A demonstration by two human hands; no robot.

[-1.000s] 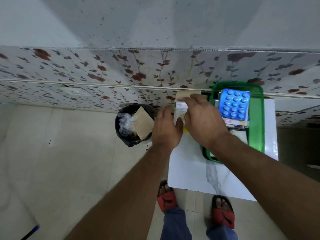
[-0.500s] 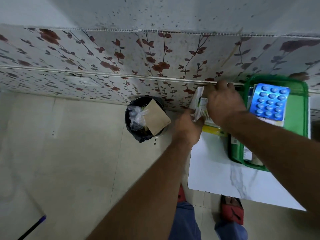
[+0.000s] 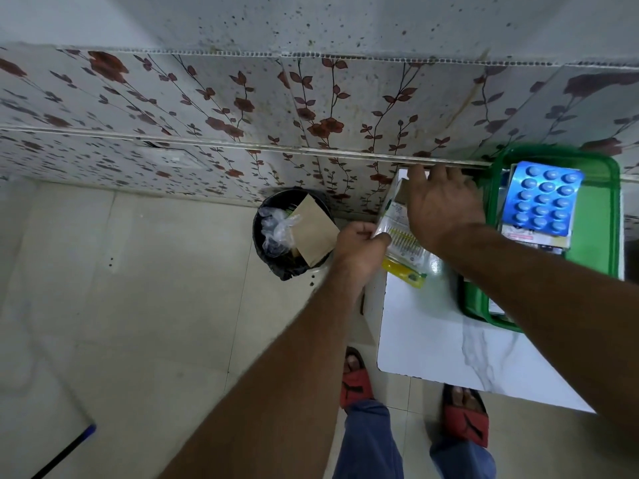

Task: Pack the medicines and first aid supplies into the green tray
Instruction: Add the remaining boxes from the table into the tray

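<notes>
head | left hand (image 3: 359, 250) pinches packet (image 3: 397, 219) | right hand (image 3: 444, 205) flat over it | marble table (image 3: 432, 333), floral wall (image 3: 242, 105)

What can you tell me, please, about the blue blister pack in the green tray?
The blue blister pack is a glossy rectangular sheet with round blue tablets in three columns, all pockets apparently full. It lies face up, slightly askew, on top of other packets at the far end of the green tray. The right hand is beside it, not touching.
</notes>
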